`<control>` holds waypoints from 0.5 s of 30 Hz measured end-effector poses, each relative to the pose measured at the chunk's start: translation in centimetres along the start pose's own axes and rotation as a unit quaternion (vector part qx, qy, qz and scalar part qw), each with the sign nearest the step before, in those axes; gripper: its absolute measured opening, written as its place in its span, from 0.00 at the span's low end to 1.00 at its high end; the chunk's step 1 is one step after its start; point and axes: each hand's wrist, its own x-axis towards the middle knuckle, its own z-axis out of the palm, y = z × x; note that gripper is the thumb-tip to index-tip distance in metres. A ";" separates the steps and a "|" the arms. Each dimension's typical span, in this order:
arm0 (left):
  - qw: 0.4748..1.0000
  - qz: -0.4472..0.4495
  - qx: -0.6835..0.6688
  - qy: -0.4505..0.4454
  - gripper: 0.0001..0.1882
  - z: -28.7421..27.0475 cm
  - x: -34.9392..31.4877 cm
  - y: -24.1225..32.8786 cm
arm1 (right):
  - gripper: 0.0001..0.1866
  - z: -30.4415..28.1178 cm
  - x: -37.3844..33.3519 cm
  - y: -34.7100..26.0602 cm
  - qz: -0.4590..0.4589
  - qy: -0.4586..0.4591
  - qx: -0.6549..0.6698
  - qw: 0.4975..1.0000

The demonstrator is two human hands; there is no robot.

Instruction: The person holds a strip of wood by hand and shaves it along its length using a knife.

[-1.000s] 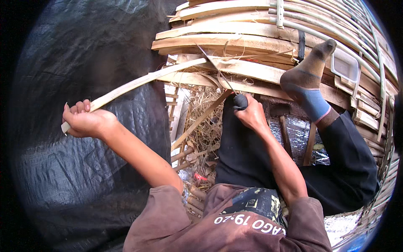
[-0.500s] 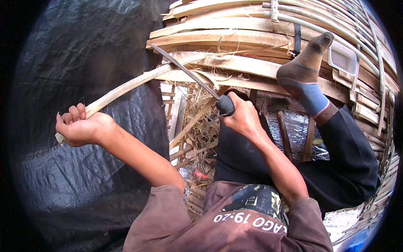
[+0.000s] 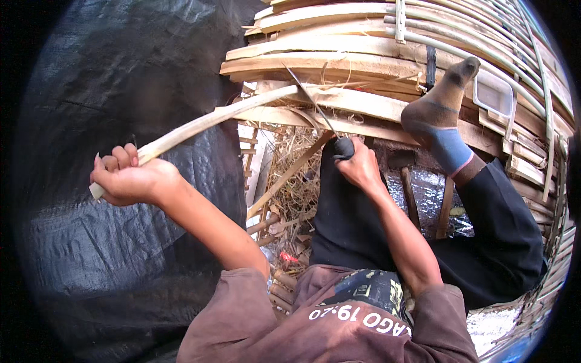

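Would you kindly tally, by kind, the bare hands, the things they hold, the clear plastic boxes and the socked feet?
Bare hands: 2 (left hand, right hand)
Held knives: 1 (knife)
Held strips: 1 (pale strip)
Clear plastic boxes: 1 (box)
Socked feet: 1 (foot)
Total: 6

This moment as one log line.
left hand: holds pale strip near one end | right hand: holds knife handle | blade: by strip's other end, contact unclear | black sheet: below left hand
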 end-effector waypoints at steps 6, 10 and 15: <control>1.000 0.012 -0.004 0.013 0.15 -0.6 0.9 0.5 | 0.20 -0.9 -3.1 -3.6 -0.046 -0.069 0.033 0.996; 1.000 -0.012 0.012 0.007 0.17 -0.7 1.2 -0.4 | 0.17 -0.4 -1.9 -0.2 0.000 0.006 0.040 0.999; 1.000 -0.005 -0.006 0.021 0.17 -1.4 0.8 0.2 | 0.19 -0.8 -3.1 -1.4 -0.025 -0.006 -0.026 0.999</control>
